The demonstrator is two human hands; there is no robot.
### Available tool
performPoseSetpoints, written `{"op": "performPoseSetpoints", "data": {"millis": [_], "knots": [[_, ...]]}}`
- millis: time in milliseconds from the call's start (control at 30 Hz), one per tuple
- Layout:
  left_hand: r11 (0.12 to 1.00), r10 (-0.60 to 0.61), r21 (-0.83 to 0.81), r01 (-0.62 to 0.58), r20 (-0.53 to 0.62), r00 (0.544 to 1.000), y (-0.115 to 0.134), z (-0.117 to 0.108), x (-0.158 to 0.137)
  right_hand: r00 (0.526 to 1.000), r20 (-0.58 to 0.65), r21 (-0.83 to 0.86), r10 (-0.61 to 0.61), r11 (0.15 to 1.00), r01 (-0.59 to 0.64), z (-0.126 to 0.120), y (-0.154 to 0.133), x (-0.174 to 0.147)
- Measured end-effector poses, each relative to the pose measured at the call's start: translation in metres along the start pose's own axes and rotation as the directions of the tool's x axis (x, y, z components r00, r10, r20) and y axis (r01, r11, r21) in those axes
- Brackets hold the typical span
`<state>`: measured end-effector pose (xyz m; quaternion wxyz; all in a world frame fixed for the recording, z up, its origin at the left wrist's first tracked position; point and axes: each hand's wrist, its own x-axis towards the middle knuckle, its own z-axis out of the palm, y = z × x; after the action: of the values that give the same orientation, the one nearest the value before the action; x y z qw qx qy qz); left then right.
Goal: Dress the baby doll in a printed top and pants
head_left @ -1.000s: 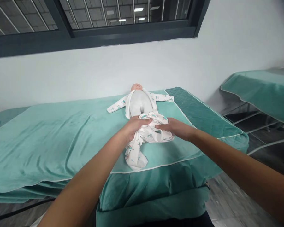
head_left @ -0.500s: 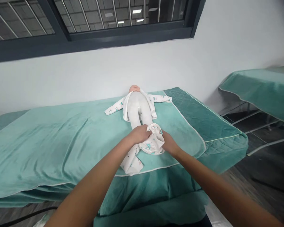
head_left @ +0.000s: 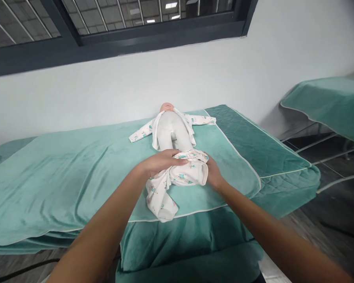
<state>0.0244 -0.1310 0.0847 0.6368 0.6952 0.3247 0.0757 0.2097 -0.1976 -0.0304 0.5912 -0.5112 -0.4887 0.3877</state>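
Note:
A baby doll [head_left: 168, 129] lies on its back on the green bed, head toward the wall, in an unfastened white printed top [head_left: 143, 131] with both sleeves spread out. White baby trousers [head_left: 188, 173] with a green print are bunched at the doll's lower legs, and one trouser leg hangs loose toward me. My left hand [head_left: 162, 160] grips the left part of the waistband, thumb on top. On the other side my right hand [head_left: 212, 173] is closed on the cloth, its fingers partly hidden behind it. The doll's feet are covered by the trousers.
The bed has a smooth green cover [head_left: 61, 169] and a quilted dark green part [head_left: 250, 145] at right. A white wall [head_left: 106, 94] with a barred window stands behind. Another green-covered bed [head_left: 330, 102] with a metal frame is at far right.
The trousers have been spread wider and drawn a little up over the doll's lower legs. My left hand has shifted left, its thumb now lying over the cloth.

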Motion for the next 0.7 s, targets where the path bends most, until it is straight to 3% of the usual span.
{"op": "performPoseSetpoints", "data": {"millis": [100,233,333,400,467,600,700], "knots": [[0.994,-0.002,-0.105,0.004,0.022,1.000,0.000,-0.018,0.006,0.991,-0.127,0.015,-0.051,0.998,0.053,0.002,0.004,0.015],[0.995,0.029,-0.090,-0.038,-0.097,0.995,0.001,-0.035,0.023,0.984,-0.166,0.054,-0.061,0.996,0.071,0.007,0.007,0.037],[0.992,0.058,-0.101,-0.076,-0.177,0.983,0.005,-0.037,0.033,0.995,-0.091,0.268,0.032,0.963,-0.006,0.008,0.006,0.048],[0.986,0.072,-0.132,-0.098,-0.189,0.979,0.008,-0.034,0.038,0.992,0.019,0.457,0.121,0.882,-0.116,0.006,0.004,0.051],[0.981,0.099,-0.145,-0.126,-0.177,0.979,0.011,-0.030,0.041,0.982,0.087,0.543,0.167,0.818,-0.187,0.004,0.003,0.052],[0.970,0.192,-0.107,-0.219,-0.217,0.957,0.014,-0.030,0.049,0.986,0.033,0.532,0.163,0.832,-0.156,0.005,0.004,0.051],[0.960,0.241,-0.057,-0.272,-0.317,0.917,0.011,-0.037,0.059,0.994,-0.089,0.403,0.058,0.915,-0.017,0.006,0.006,0.057]]}}
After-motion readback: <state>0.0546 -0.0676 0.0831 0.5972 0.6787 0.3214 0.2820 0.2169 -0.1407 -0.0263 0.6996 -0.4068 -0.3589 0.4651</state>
